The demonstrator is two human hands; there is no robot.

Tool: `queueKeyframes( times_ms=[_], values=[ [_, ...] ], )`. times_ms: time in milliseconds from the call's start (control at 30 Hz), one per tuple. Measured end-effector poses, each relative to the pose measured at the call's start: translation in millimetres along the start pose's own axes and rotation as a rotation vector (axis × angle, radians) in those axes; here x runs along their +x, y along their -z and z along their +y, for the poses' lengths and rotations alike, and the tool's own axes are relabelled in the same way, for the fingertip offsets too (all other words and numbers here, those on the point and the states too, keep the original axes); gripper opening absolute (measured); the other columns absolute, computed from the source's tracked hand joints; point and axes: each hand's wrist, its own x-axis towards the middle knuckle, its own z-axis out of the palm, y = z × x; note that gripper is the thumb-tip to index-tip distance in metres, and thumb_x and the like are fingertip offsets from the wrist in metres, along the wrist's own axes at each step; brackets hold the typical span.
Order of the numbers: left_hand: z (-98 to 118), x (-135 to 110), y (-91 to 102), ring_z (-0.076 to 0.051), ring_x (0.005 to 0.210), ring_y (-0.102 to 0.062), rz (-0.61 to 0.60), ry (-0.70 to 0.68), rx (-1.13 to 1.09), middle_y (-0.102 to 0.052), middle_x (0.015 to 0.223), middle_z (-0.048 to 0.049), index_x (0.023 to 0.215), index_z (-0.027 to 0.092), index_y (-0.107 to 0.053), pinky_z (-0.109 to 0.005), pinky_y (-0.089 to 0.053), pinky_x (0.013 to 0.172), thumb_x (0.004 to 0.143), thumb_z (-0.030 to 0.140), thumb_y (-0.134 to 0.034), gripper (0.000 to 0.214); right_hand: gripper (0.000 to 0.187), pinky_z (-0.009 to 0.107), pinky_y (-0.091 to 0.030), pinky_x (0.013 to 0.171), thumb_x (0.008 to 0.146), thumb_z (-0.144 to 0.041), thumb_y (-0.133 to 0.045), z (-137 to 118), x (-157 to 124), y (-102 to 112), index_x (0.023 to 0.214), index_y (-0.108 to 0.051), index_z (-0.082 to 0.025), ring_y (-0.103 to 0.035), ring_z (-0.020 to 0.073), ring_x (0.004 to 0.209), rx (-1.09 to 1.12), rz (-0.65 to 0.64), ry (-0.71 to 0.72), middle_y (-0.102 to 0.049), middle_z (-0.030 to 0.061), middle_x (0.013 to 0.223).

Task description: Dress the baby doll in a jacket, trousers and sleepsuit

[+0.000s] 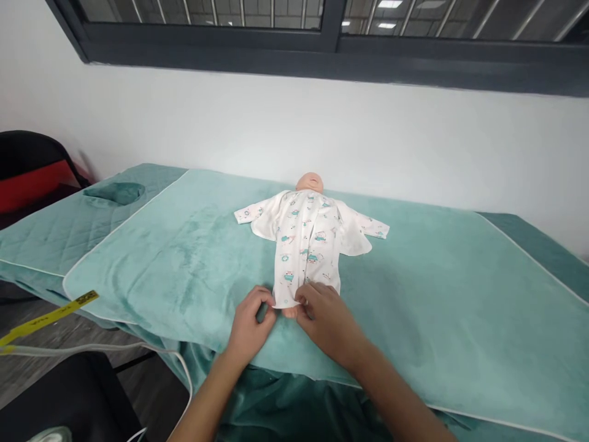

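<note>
A baby doll (310, 182) lies on its back, head toward the wall, on the green bed cover. Over its body is spread a white printed baby shirt (307, 245), sleeves out to both sides. My left hand (252, 324) pinches the lower left corner of the shirt's hem between thumb and fingers. Along the same hem, my right hand (326, 319) grips the cloth nearer the middle, its fingers curled. Between my hands a bit of the doll's foot or leg (289, 312) shows below the hem; the rest of the legs is covered.
The bed (451, 294) has a soft green cover, with a face hole (117, 193) at its left end. Black chairs (64, 399) stand at the left. A white cable (151, 348) and yellow tape (48, 317) hang near the bed's front left edge. Behind is a white wall (276, 123).
</note>
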Motion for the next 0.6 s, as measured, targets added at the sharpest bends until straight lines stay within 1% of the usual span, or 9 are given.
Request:
queueKeyframes(
  times_ms=[133, 267, 300, 367, 433, 467, 533, 600],
  values=[
    [14, -18, 1.4, -0.015, 0.073, -0.061, -0.011, 0.037, -0.024, -0.059, 0.076, 0.0006, 0.072, 0.021, -0.053, -0.027, -0.047, 0.069, 0.073, 0.005, -0.046, 0.017, 0.012, 0.035, -0.042, 0.082, 0.086, -0.008, -0.053, 7, -5, -1, 0.086, -0.052, -0.021, -0.057, 0.0196, 0.087, -0.033, 0.028, 0.037, -0.062, 0.0017, 0.085],
    [17, -26, -2.4, -0.014, 0.072, -0.06, -0.029, 0.036, 0.006, -0.058, 0.077, 0.0002, 0.075, 0.021, -0.053, -0.026, -0.048, 0.065, 0.076, 0.004, -0.046, 0.018, 0.014, 0.037, -0.043, 0.082, 0.085, -0.007, -0.054, 8, -15, 0, 0.087, -0.054, -0.021, -0.055, 0.0216, 0.089, -0.045, 0.045, 0.063, -0.063, 0.0031, 0.087],
    [16, -27, -4.4, -0.015, 0.075, -0.061, -0.024, 0.028, 0.021, -0.058, 0.081, -0.0006, 0.08, 0.022, -0.055, -0.027, -0.05, 0.068, 0.077, 0.005, -0.047, 0.019, 0.015, 0.037, -0.043, 0.081, 0.084, -0.006, -0.054, 8, -17, 0, 0.087, -0.055, -0.021, -0.054, 0.022, 0.089, -0.049, 0.054, 0.074, -0.063, 0.0033, 0.087],
    [14, -26, -9.8, -0.018, 0.092, -0.063, -0.019, 0.006, 0.074, -0.06, 0.098, -0.0046, 0.101, 0.023, -0.059, -0.032, -0.055, 0.08, 0.08, 0.009, -0.054, 0.026, 0.017, 0.038, -0.044, 0.081, 0.082, -0.005, -0.054, 10, -21, -1, 0.088, -0.056, -0.021, -0.052, 0.0225, 0.088, -0.053, 0.073, 0.09, -0.063, 0.0034, 0.086],
    [13, -24, -16.9, -0.023, 0.112, -0.06, -0.042, -0.031, 0.166, -0.056, 0.12, -0.0101, 0.126, 0.026, -0.054, -0.04, -0.054, 0.094, 0.081, 0.015, -0.063, 0.047, 0.019, 0.038, -0.045, 0.08, 0.082, -0.004, -0.054, 11, -24, -3, 0.089, -0.057, -0.021, -0.052, 0.0227, 0.088, -0.041, 0.082, 0.092, -0.064, 0.0034, 0.086],
    [12, -23, -20.6, -0.026, 0.118, -0.058, -0.056, -0.055, 0.223, -0.053, 0.127, -0.012, 0.134, 0.028, -0.051, -0.042, -0.054, 0.097, 0.082, 0.018, -0.066, 0.055, 0.02, 0.039, -0.045, 0.08, 0.082, -0.004, -0.054, 12, -25, -4, 0.091, -0.057, -0.022, -0.053, 0.0229, 0.089, -0.029, 0.084, 0.091, -0.064, 0.0035, 0.087],
    [12, -20, -27.2, -0.028, 0.12, -0.056, -0.063, -0.098, 0.335, -0.051, 0.132, -0.0137, 0.138, 0.029, -0.05, -0.046, -0.054, 0.096, 0.084, 0.02, -0.065, 0.057, 0.021, 0.04, -0.047, 0.082, 0.084, -0.005, -0.053, 13, -26, -8, 0.094, -0.058, -0.022, -0.055, 0.0234, 0.092, -0.001, 0.084, 0.093, -0.066, 0.0039, 0.091],
    [12, -17, -30.8, -0.029, 0.117, -0.057, -0.028, -0.136, 0.414, -0.052, 0.13, -0.0142, 0.134, 0.028, -0.054, -0.046, -0.055, 0.093, 0.085, 0.017, -0.062, 0.051, 0.022, 0.042, -0.048, 0.084, 0.087, -0.006, -0.052, 13, -28, -11, 0.098, -0.059, -0.023, -0.056, 0.0242, 0.095, 0.023, 0.089, 0.095, -0.067, 0.0046, 0.095]
  ],
)
